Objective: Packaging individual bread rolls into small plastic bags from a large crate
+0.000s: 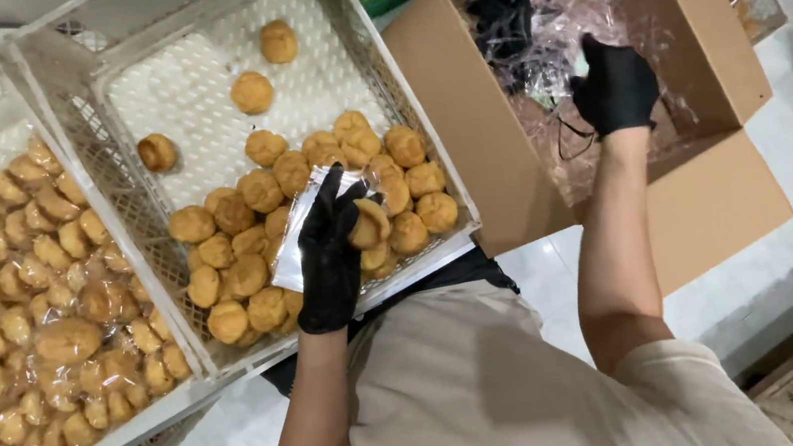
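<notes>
Centre frame: the gloved left hand (pixel 328 258) pinches a clear wrapper (pixel 301 227) and one round pastry (pixel 369 224) over the white crate (pixel 94 139) — a loose pinch could drop the pastry. Upper right: the gloved right hand (pixel 614 85) is closed on crinkled plastic in the cardboard box (pixel 717 204) — a snag could tear it.

Both hands wear black gloves, and both forearms are bare below short pale sleeves. The left hand (pixel 327 252) is stretched forward toward eleven o'clock, elbow bent close to the body, its fingers curled and pinched together with the thumb pointing up and to the right. The right hand (pixel 616 85) is raised farther out toward one o'clock, forearm nearly upright from a sharply bent elbow, the back of the glove facing up and the fingers folded loosely inward.
</notes>
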